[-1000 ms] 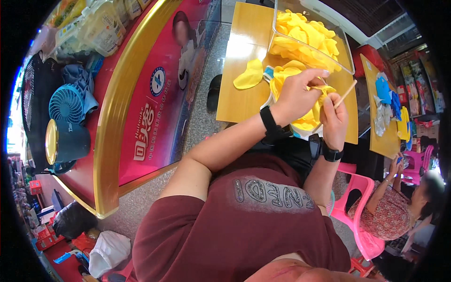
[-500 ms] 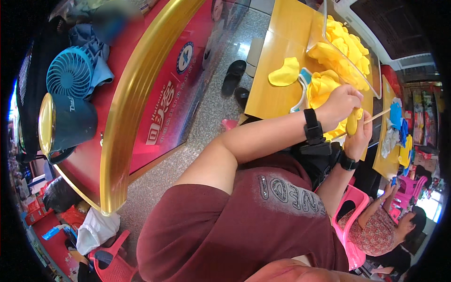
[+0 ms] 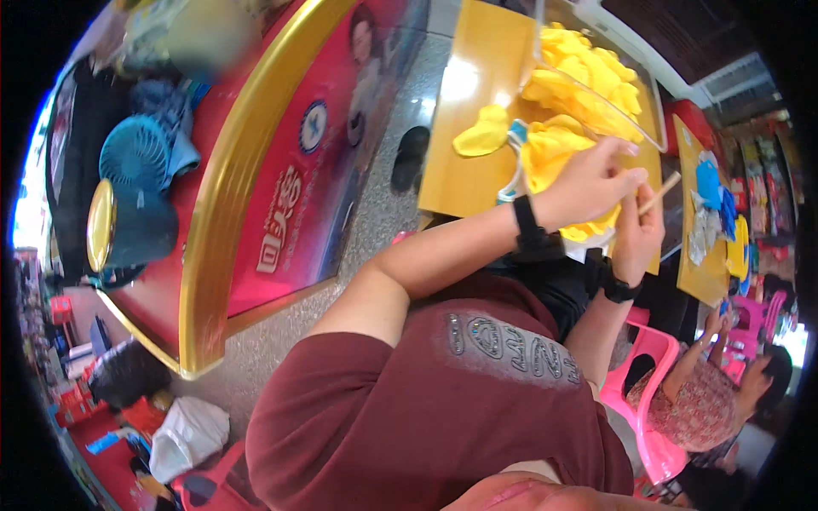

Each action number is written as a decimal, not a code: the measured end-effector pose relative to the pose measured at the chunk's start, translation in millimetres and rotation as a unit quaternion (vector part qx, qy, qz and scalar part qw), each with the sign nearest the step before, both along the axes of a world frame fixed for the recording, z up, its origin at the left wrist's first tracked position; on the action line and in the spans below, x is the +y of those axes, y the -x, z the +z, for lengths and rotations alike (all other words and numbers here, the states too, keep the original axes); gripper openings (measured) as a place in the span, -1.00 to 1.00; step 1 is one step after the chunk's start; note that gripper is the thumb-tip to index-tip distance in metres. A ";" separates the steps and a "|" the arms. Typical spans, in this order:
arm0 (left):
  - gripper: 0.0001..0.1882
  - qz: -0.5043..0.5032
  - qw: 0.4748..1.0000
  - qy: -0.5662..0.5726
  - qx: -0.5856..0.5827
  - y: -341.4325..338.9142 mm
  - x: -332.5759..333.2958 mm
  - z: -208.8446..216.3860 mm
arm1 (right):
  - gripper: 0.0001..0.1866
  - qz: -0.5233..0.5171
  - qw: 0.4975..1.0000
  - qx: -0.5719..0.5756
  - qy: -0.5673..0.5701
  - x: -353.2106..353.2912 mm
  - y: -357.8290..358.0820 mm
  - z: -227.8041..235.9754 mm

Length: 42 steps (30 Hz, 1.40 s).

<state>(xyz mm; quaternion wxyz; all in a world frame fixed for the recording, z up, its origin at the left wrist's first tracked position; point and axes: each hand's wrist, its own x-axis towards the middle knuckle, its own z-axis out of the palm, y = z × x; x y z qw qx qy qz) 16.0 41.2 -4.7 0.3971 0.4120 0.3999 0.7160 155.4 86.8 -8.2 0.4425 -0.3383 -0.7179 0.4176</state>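
Observation:
My left hand (image 3: 590,180) is bent over my right hand, its fingertips meeting the right fingers; whatever they pinch is hidden. A thin wooden stick (image 3: 660,193) sticks out from the fingers of my right hand (image 3: 637,243), which is closed on it. Just beyond both hands lies a heap of yellow petal-shaped pieces (image 3: 550,153) on the wooden table. One loose yellow piece (image 3: 483,132) rests apart to the left. Between it and the heap is a blue-and-white curved band (image 3: 515,157).
A clear-sided container (image 3: 596,102) holds more yellow pieces (image 3: 588,64). To the left stands a red counter with a gold edge (image 3: 226,170), carrying a blue fan (image 3: 135,155) and a dark bucket (image 3: 141,226). At right, a person (image 3: 694,400) sits near a pink chair (image 3: 652,409).
The view has shifted, so the table sits further left. The yellow petal piece seen between my hands earlier no longer shows there. The stick now points more steeply upward.

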 end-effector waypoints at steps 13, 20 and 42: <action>-0.71 -0.108 0.993 -0.036 0.001 17.2 -3.6 8.1 | -0.90 0.104 0.946 0.224 0.211 0.3 8.2 26.8; -0.73 0.199 0.944 -0.058 0.255 17.8 8.8 -16.1 | -0.89 0.098 0.978 0.170 0.076 -18.9 23.4 23.4; -0.69 -0.290 0.918 0.031 -0.269 7.6 -34.8 8.6 | -0.81 0.091 0.956 0.200 0.195 -13.0 13.7 23.0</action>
